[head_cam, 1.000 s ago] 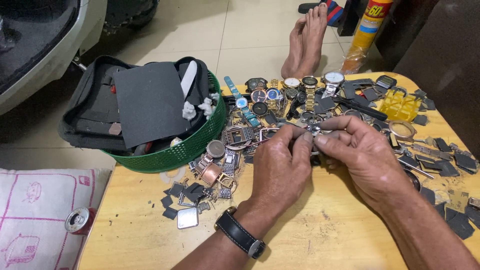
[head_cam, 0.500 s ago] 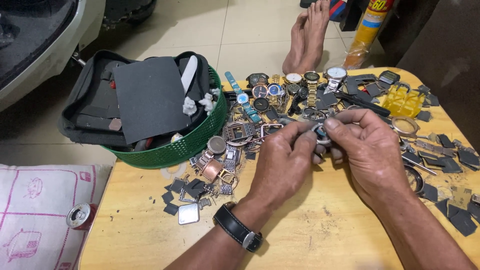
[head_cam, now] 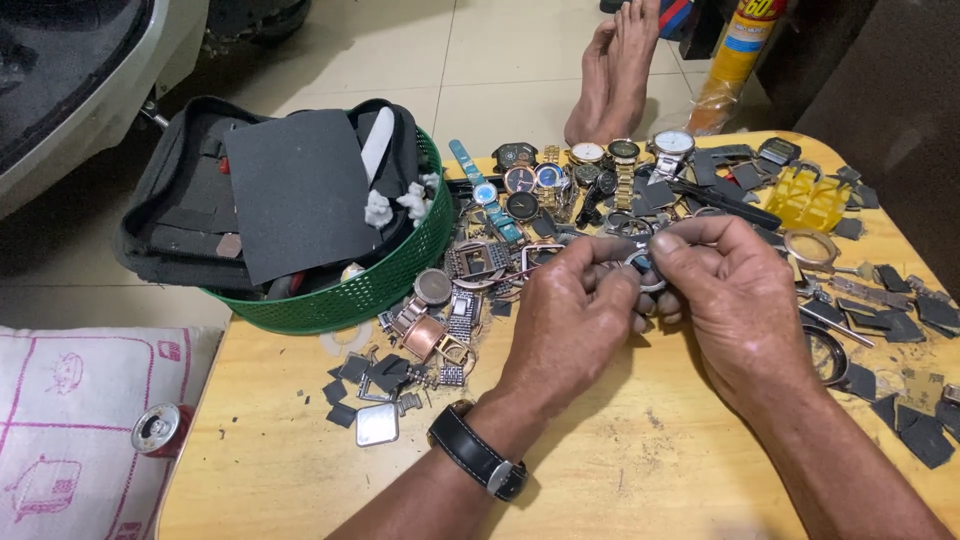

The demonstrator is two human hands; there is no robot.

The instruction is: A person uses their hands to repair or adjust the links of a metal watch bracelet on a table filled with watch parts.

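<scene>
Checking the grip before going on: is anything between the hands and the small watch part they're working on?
Nothing visible. The left hand and right hand both pinch the watch part directly with their fingertips, above the table. The loose watches lie behind it, apart.

Since a second ago, I see both hands shift away from the watch pile toward me, over bare wood. My left hand (head_cam: 570, 320) turns so its knuckles face up, fingers curled tighter than before. My right hand (head_cam: 735, 300) swings its thumb and forefinger round onto the small round watch case (head_cam: 640, 268), which now sits pinched between the two hands rather than lying low among the parts. The case rides higher than earlier, and more of the square copper-coloured bezel (head_cam: 545, 255) beside it shows now that my left hand has drawn back.
</scene>
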